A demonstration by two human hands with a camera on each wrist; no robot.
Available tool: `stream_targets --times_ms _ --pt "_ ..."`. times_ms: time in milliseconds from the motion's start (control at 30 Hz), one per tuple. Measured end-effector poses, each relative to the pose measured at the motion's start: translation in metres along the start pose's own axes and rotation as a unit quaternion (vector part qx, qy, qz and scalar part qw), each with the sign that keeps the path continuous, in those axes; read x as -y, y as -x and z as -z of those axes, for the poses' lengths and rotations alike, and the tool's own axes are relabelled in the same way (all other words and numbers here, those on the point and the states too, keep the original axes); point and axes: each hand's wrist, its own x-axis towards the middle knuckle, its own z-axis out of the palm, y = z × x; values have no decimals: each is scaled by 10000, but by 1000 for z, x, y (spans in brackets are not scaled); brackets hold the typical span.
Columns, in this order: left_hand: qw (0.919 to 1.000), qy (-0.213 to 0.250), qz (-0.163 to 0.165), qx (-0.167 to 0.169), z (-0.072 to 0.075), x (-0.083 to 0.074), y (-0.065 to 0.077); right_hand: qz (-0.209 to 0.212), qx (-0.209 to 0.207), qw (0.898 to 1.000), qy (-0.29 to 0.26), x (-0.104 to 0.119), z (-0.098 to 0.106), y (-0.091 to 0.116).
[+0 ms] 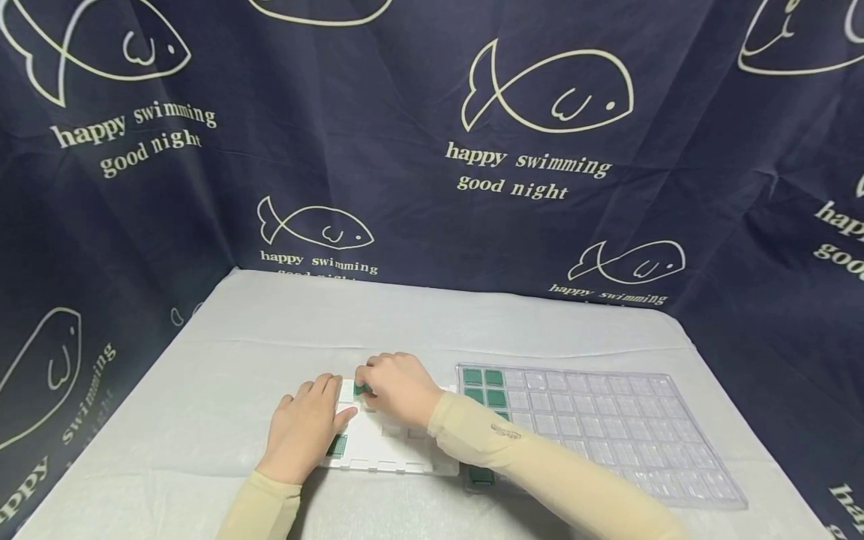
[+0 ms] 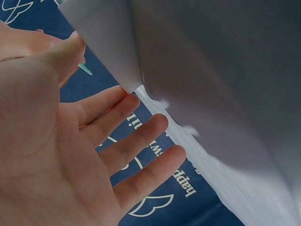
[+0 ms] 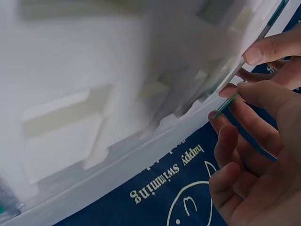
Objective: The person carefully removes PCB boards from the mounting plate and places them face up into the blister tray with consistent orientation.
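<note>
A white tray (image 1: pixel 378 448) with shallow square recesses lies on the table in front of me. My right hand (image 1: pixel 398 386) pinches a thin green square board (image 3: pixel 225 105) between thumb and fingertips, over the tray's far left part. My left hand (image 1: pixel 301 429) rests along the tray's left edge, its fingers fairly straight and apart in the left wrist view. Another green board (image 1: pixel 337 446) with a fine grid sits in the near left recess, partly covered by the left hand. Whether the pinched board touches its recess cannot be told.
To the right stands a clear plastic compartment tray (image 1: pixel 594 427), its left columns holding several green boards (image 1: pixel 495 397). The right forearm crosses over its near left part and hides some compartments. White cloth (image 1: pixel 405 315) covers the table, and a dark blue printed curtain (image 1: pixel 405 135) surrounds it.
</note>
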Motion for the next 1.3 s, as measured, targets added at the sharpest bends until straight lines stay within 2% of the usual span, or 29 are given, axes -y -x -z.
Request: stream_targets --times_ms 233,567,700,933,1067,1300 --pt "10000 0 -49 -50 0 0 1 -10 -260 9997 -42 -7 6 19" --pt "9995 230 69 186 2 0 1 -188 -495 9976 -439 -23 16 55" --pt "9996 236 45 135 1 0 0 -362 -624 9953 -639 -28 23 71" --pt "9997 69 -102 -222 -2 0 -1 -407 -1067 9922 -505 -34 30 96" --pt "9999 92 -70 -104 -2 0 0 -460 -1152 9912 -458 -35 32 112" --pt "9998 188 -27 -6 -2 0 1 -824 -1133 9883 -604 -41 36 137"
